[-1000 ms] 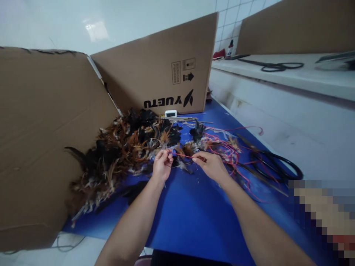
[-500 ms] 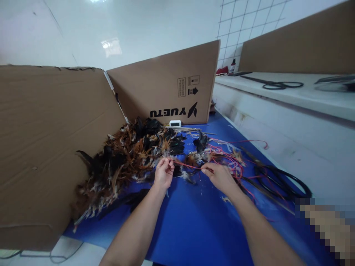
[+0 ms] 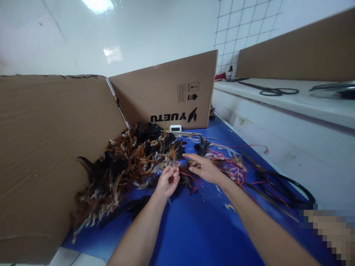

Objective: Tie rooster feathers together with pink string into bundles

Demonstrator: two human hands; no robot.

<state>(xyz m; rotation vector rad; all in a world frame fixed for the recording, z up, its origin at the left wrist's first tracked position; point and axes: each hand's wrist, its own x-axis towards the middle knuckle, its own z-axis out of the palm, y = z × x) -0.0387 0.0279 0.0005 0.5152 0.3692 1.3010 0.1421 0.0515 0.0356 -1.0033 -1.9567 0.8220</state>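
My left hand (image 3: pixel 168 181) is closed in a pinch on the base of a small bunch of brown and black feathers (image 3: pixel 174 152), which points away from me. From those fingers a red string (image 3: pixel 191 175) trails loosely to the right. My right hand (image 3: pixel 206 170) hovers just right of the bunch, its index finger stretched out and nothing visible in it. A large heap of brown and black feathers (image 3: pixel 124 159) lies to the left. Beyond my right hand are a tangle of red string (image 3: pixel 234 171) and a dark feather tuft (image 3: pixel 202 146).
Cardboard panels (image 3: pixel 166 88) wall off the back and left of the blue tabletop (image 3: pixel 194 225). A small white digital display (image 3: pixel 175 128) and thin sticks (image 3: pixel 199 136) lie at the back. Large black-handled scissors (image 3: pixel 285 186) rest at right; another pair (image 3: pixel 277 91) is on the ledge.
My right hand has let go of the red string, opened and moved left toward the feather bunch. The string, taut before, now hangs slack. My left hand keeps its pinch.
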